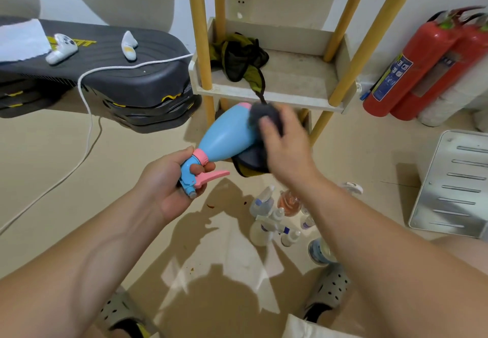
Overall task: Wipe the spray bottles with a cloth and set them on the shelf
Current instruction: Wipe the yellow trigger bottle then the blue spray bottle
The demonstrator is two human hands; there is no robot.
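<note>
My left hand (171,179) grips the pink-and-blue trigger head of a light blue spray bottle (224,134), which is tilted with its base pointing up and away. My right hand (284,145) holds a dark cloth (260,116) pressed against the bottle's upper side near its base; more cloth hangs under the hand. The hand is blurred. Just behind stands the shelf (266,97), a pale tray on yellow wooden poles, with a crumpled dark green cloth (237,57) lying on it. Several small spray bottles (274,213) stand on the floor below my right forearm.
Stacked dark step platforms (118,73) with two white controllers and a white cord sit at the left. Two red fire extinguishers (427,65) lean at the right wall. A metal slotted panel (454,182) lies at the right. My sandalled feet are at the bottom.
</note>
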